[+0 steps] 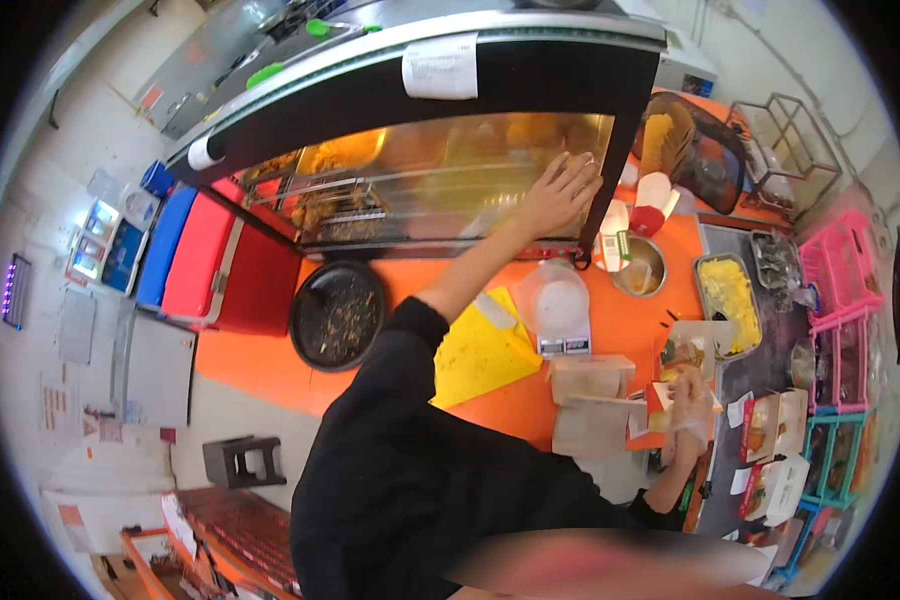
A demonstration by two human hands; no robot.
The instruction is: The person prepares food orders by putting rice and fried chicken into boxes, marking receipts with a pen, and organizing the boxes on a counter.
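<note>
Glass display case (440, 180): on the orange counter (260, 365), my left hand (560, 190) pressed flat, fingers spread, on its right end, arm fully extended. Small food carton (682, 365): just above my gloved right hand (688, 405), fingers curled near it; actual grasp unclear. Adjacent: round dark tray (336, 313), yellow sheet (480, 350), scale (560, 310).

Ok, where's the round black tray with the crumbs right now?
In the head view the round black tray sits left of centre on the orange counter, below the glass display case, beside the red box.
</note>
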